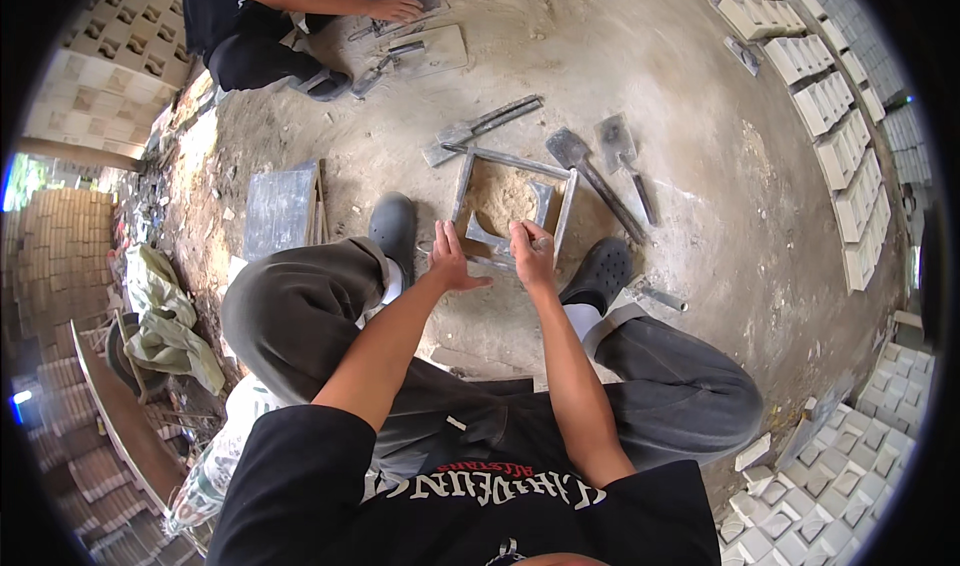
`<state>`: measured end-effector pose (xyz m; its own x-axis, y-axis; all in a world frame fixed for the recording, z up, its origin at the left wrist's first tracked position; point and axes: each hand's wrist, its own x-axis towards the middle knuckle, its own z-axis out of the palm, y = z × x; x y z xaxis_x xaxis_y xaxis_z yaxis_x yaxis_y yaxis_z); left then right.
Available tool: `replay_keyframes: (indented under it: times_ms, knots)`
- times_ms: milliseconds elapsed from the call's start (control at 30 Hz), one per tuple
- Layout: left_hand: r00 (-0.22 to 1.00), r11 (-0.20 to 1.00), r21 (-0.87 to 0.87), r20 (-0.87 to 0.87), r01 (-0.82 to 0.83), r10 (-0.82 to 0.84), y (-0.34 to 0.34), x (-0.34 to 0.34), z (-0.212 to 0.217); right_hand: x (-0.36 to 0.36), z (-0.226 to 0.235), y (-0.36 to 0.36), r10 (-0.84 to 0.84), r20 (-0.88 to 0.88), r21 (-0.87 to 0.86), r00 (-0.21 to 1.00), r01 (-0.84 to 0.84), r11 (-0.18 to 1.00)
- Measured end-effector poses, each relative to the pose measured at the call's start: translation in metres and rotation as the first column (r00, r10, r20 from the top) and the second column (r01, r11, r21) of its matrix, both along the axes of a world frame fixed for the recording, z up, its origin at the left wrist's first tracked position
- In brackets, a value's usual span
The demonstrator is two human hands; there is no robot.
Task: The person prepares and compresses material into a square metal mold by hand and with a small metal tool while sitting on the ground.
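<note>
I squat over a square metal mould frame (567, 204) lying on the sandy floor, with sand and curved metal insert pieces (541, 204) inside it. My left hand (450, 259) rests with spread fingers on the frame's near left corner. My right hand (530, 251) grips the near edge of the frame beside an insert. My grey clogs (394, 224) stand on either side of the frame.
Two trowels (575, 152) and a flat tool (484, 126) lie just beyond the frame. Another person (260, 16) crouches at the top left, working on a mould. Pale cast blocks (838, 106) line the right side. A metal plate (280, 208) lies left, brick stacks (60, 256) far left.
</note>
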<state>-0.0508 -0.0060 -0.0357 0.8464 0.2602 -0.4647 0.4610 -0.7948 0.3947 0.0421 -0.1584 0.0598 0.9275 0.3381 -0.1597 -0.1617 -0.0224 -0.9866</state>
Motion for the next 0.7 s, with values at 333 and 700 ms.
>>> replay_keyframes:
  times_ms: [333, 700]
  knots:
    - [0.996, 0.999, -0.028, -0.083, 0.03, -0.032, 0.002, 0.005, 0.009, 0.0, 0.006, 0.001, -0.028, 0.016, 0.0, 0.999, 0.028, 1.0]
    - [0.978, 0.99, 0.019, -0.159, 0.142, -0.137, -0.001, 0.009, 0.016, 0.002, 0.004, -0.001, -0.033, 0.083, -0.002, 0.996, 0.033, 0.999]
